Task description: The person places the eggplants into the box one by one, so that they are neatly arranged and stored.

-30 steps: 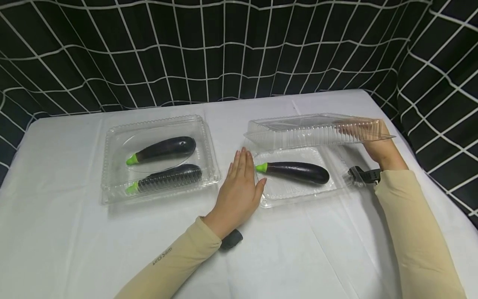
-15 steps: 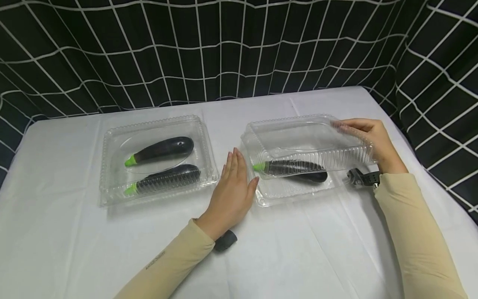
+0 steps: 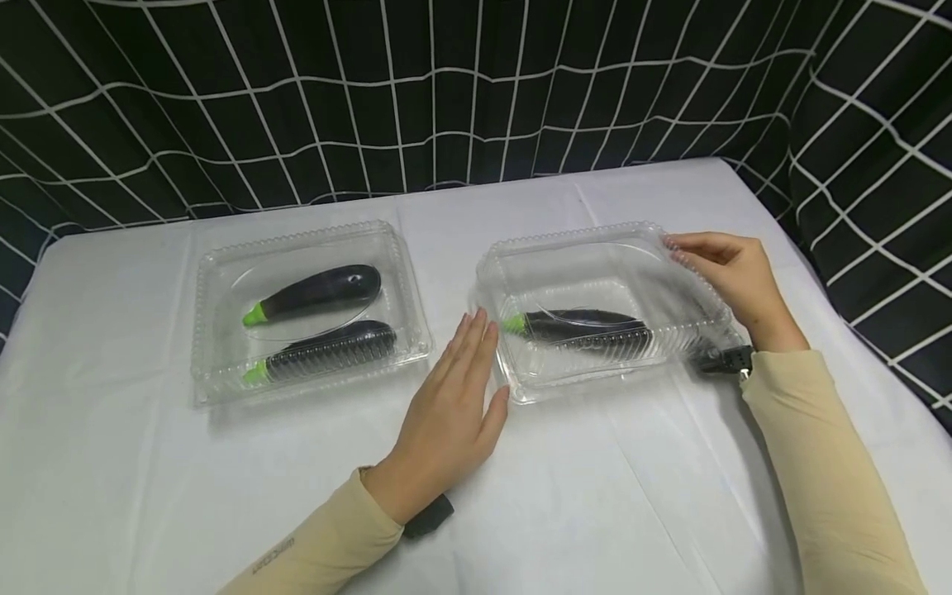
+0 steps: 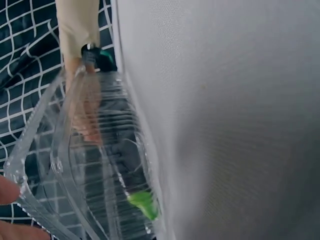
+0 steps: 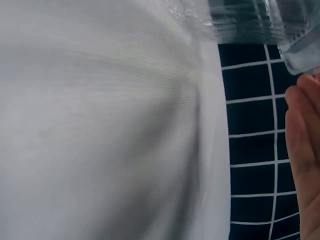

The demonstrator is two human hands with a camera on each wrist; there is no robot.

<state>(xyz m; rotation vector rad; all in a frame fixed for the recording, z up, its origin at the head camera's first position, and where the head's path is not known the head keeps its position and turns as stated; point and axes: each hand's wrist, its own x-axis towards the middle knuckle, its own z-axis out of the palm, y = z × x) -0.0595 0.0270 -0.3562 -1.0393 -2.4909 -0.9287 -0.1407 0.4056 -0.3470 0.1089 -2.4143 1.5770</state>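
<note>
My right hand (image 3: 744, 285) pinches the back right corner of a clear plastic lid (image 3: 554, 258), its fingertips at the rim. The lid lies over a clear container base (image 3: 580, 378), tilted with its right side higher. Beneath it lies one dark eggplant (image 3: 587, 324) with a green stem end, seen through the plastic. My left hand (image 3: 446, 413) has straight fingers, the fingertips right at the container's left edge. In the left wrist view the eggplant's green stem end (image 4: 144, 204) shows inside the ribbed wall. Fingers (image 5: 302, 145) of the right hand reach the lid corner in the right wrist view.
A second clear container (image 3: 216, 330) stands to the left, its lid down over two eggplants (image 3: 323, 293). Both stand on a white-covered table (image 3: 565, 512). Black cloth with a white grid (image 3: 416, 91) rises behind and at the right side.
The right hand has brought the raised lid down and forward over the eggplant. The left hand has drawn slightly toward the body, staying by the container's left edge.
</note>
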